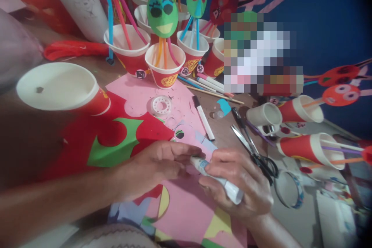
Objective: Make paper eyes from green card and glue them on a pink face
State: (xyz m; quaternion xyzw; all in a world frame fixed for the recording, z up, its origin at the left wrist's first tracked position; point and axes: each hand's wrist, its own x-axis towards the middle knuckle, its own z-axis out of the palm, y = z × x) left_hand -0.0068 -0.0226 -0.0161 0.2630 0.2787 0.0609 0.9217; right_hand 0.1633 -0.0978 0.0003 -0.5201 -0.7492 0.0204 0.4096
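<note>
My right hand (238, 180) is wrapped round a white tube (216, 180) with a pale blue print, its tip pointing up and left. That tip meets the fingers of my left hand (171, 159), which are drawn together; whatever they hold is hidden or too small to name. Beneath both hands lies pink paper (186, 209). Red paper (116, 147) and a cut green piece (116, 143) are left of my left hand. Just beyond the hands is a small piece with a green and black eye shape (179, 134).
Red and white paper cups (165, 73) with mask figures on coloured sticks stand at the back. An empty-looking cup (58, 89) is at left. Scissors (255, 155), a marker (204, 118), a white tape ring (161, 105) and a white mug (264, 116) lie around the hands.
</note>
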